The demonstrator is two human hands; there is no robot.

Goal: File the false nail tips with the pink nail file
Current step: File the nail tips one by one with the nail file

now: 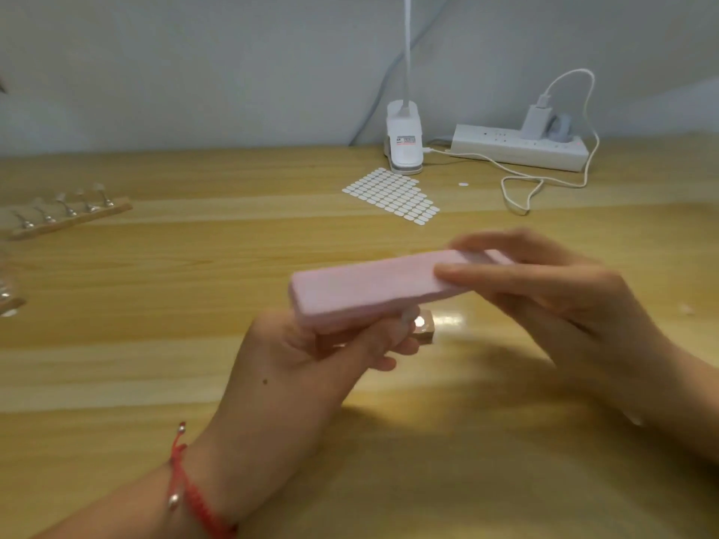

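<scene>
My right hand [552,289] pinches the right end of the pink nail file [365,285], a thick pink block held level above the table. Under the file's left part, my left hand [311,355] grips a small nail stand with a tan block base [425,329]; a pale false nail tip [409,316] on it touches the file's underside. Most of the stand is hidden by my fingers. A wooden strip with several more nail stands [66,213] lies at the far left.
A sheet of white oval stickers [393,196] lies behind the hands. A white clip lamp [404,142], a power strip [519,147] and a looping white cable [544,180] sit at the back by the wall. Glassy items [9,297] are at the left edge.
</scene>
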